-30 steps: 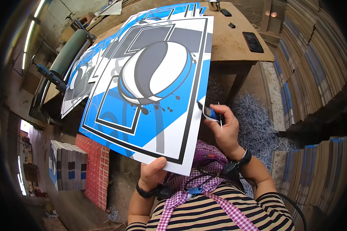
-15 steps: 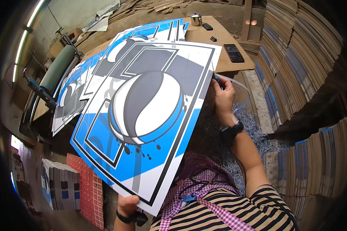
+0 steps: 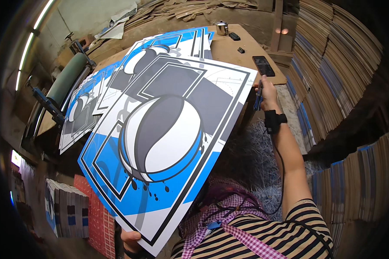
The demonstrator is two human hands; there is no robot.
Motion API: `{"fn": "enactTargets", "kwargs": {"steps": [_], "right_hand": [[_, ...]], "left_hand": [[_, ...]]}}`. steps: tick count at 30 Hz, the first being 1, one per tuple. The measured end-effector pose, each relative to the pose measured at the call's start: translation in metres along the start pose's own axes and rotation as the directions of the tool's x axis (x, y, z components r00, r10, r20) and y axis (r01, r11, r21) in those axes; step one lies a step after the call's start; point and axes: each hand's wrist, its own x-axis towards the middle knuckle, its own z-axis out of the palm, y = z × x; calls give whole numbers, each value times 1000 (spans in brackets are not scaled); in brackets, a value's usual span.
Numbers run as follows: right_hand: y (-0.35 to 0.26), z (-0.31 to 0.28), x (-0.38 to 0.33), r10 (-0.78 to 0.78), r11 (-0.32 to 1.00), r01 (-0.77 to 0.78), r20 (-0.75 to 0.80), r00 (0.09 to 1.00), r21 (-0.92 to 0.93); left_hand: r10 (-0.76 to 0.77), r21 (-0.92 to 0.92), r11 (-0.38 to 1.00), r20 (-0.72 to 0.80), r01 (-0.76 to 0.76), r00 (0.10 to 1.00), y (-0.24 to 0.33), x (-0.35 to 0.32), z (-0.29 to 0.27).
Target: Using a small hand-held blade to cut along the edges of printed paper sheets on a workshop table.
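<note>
A large printed board (image 3: 160, 138) with a blue, grey and white ball design tilts across the middle. My left hand (image 3: 131, 238) grips its near edge, thumb on top, the other fingers underneath. Beside the board's far right corner, my right hand (image 3: 270, 93) is closed around a small blue-and-dark hand tool (image 3: 258, 96). Its exact kind is hard to make out. The far part of the board overlaps more boards of the same print (image 3: 142, 56) on the table.
On the brown table (image 3: 235, 43) sit a metal cup (image 3: 221, 28), small black items (image 3: 234, 36) and a phone (image 3: 263, 65). Tall board stacks (image 3: 337, 64) line the right. A green roller (image 3: 65, 77) stands left, another stack (image 3: 69, 211) lower left. Shredded strips (image 3: 259, 159) cover the floor.
My right hand has moved up and right with the tool, to the board's far corner. The thin curling strip beside it no longer shows. The board has shifted slightly toward me.
</note>
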Motion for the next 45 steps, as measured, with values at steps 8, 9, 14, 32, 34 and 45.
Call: {"fn": "enactTargets", "kwargs": {"steps": [8,9,14,32,34,45], "right_hand": [[-49,-6,-36,174,766,-459,543,822,450],[-56,-6,-47,178,830,-408,513,840,380],[-44,-17,-107,163,926,-296,456,875,236],[-36,-10,-213,-44,968,-118,615,788,220],[-34,-11,-207,88,988,-145,618,782,43],[-21,0,-193,134,983,-182,675,726,0]], "left_hand": [[185,-27,982,-17,-186,983,42,46,-64],[265,-19,964,-52,-266,963,50,59,-58],[461,-689,576,-171,-440,871,82,108,-73],[161,-113,986,388,-126,907,-56,178,160],[172,-141,981,322,-132,931,-56,181,172],[188,-12,982,185,-190,965,-59,183,185]]}}
